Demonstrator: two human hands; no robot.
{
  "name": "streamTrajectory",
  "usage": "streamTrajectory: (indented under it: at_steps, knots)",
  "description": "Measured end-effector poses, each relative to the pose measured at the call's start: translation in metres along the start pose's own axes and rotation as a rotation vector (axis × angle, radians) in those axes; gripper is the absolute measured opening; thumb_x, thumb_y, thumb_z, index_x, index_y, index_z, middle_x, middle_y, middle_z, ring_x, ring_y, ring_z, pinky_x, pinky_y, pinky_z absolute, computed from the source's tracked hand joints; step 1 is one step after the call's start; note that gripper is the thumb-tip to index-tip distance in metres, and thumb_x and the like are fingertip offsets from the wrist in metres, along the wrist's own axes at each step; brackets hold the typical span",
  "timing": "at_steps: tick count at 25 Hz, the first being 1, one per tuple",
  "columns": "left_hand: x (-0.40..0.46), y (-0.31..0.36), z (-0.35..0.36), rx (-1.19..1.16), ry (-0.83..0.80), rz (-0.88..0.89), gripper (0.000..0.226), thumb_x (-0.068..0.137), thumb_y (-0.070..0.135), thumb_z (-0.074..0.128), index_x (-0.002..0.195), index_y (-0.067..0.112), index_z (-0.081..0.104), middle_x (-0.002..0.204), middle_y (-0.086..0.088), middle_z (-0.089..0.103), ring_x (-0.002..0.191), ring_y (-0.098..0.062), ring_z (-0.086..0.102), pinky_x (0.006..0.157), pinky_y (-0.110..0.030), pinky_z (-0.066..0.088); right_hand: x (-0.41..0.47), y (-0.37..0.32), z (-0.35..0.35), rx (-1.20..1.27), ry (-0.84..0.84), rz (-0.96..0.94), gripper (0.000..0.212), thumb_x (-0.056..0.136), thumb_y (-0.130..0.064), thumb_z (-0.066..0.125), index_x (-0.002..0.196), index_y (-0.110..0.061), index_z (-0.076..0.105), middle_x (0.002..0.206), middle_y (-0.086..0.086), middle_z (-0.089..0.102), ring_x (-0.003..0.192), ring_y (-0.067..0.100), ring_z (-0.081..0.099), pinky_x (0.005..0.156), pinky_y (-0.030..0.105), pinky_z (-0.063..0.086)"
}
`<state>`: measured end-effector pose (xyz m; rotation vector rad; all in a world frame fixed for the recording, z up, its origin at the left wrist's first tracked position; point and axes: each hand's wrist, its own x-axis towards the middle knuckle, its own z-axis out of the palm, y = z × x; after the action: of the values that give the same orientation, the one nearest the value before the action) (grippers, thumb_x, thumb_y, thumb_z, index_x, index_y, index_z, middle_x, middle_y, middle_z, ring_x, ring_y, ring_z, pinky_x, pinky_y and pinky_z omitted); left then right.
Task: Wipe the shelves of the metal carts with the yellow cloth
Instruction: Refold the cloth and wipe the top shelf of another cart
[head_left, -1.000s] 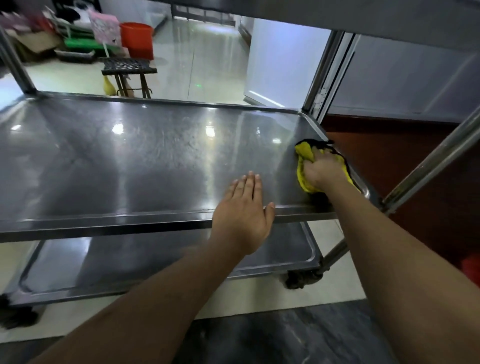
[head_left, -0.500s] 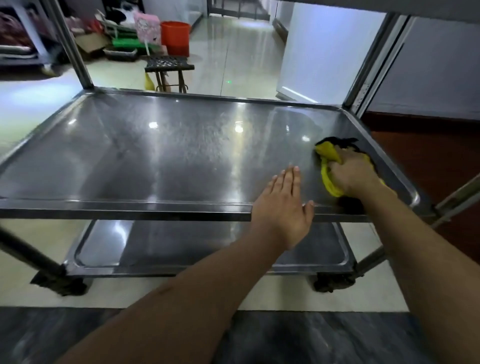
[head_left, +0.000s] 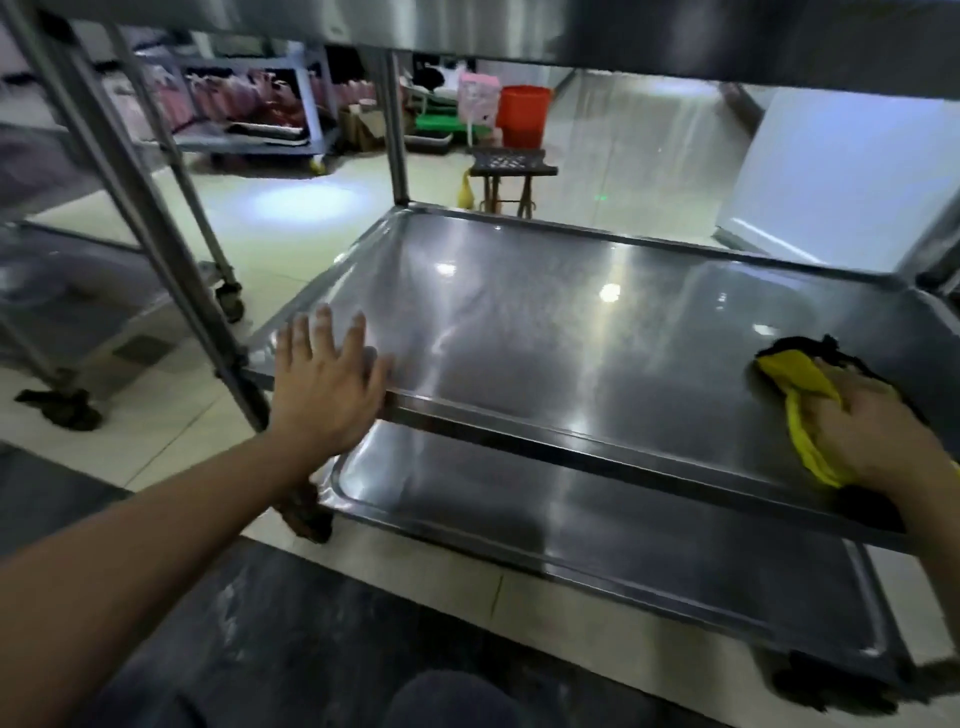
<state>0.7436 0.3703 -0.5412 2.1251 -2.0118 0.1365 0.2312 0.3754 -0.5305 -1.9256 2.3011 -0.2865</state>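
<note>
Middle shelf (head_left: 597, 332): steel tray with a raised lip all round, running from centre frame to the right edge; wide bare stretch of metal open between the two hands.
Near lip (head_left: 571, 441): slants from left of centre down toward lower right; far lip crosses the upper middle of the frame.
Lower shelf (head_left: 597, 525): lipped as well, showing beneath the near lip across the lower right of the frame.
Upright post (head_left: 130, 208): rises at the shelf's left corner, just left of the left hand.
Top shelf (head_left: 519, 26): underside spans the top of the frame.
Left hand (head_left: 324, 384): fingers (head_left: 311, 338) straight and spread, flat palm down over the shelf's near left corner and lip; holds nothing.
Right hand (head_left: 878, 436): at the right edge of the frame, fingers curled over the yellow cloth (head_left: 800, 395), pressing it down on the middle shelf.
Yellow cloth: bunched, with a dark edging at its far side; lies under and ahead of the right hand, near the shelf's right end, well apart from the left hand.
Second cart (head_left: 62, 291): at left of frame, on castors, apart from the first.
Background: orange bucket (head_left: 522, 117) and dark stool (head_left: 511, 171) on the tiled floor, upper centre.
</note>
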Motion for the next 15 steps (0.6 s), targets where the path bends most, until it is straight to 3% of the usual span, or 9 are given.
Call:
streamTrajectory:
  at_steps: [3, 7, 15]
  knots:
    - [0.0, -0.04, 0.006, -0.012, -0.074, -0.025, 0.086, 0.091, 0.064, 0.001, 0.161, 0.016, 0.014, 0.165, -0.026, 0.013, 0.155, -0.039, 0.006, 0.126, -0.053, -0.001, 0.008, -0.033, 0.007, -0.038, 0.024, 0.037, 0.036, 0.103, -0.031, 0.033, 0.129, -0.022, 0.055, 0.137, 0.018, 0.056, 0.125, 0.042, 0.051, 0.111, 0.052, 0.039]
    - [0.001, -0.044, 0.015, -0.13, -0.035, -0.022, 0.083, 0.094, 0.063, 0.001, 0.162, 0.015, -0.003, 0.169, -0.014, -0.004, 0.156, -0.026, -0.011, 0.12, -0.039, -0.017, 0.026, -0.119, 0.027, -0.037, 0.017, -0.016, 0.046, 0.102, -0.031, 0.038, 0.142, -0.013, 0.052, 0.144, 0.021, 0.053, 0.13, 0.041, 0.049, 0.111, 0.046, 0.039]
    - [0.002, -0.049, 0.024, -0.154, 0.0, -0.02, 0.081, 0.1, 0.06, 0.005, 0.161, 0.008, -0.003, 0.169, -0.012, -0.006, 0.156, -0.022, -0.011, 0.121, -0.033, -0.018, 0.074, -0.356, 0.081, -0.016, -0.138, -0.423, 0.056, 0.104, -0.039, 0.029, 0.157, -0.022, 0.029, 0.164, 0.013, 0.028, 0.149, 0.032, 0.028, 0.123, 0.045, 0.022]
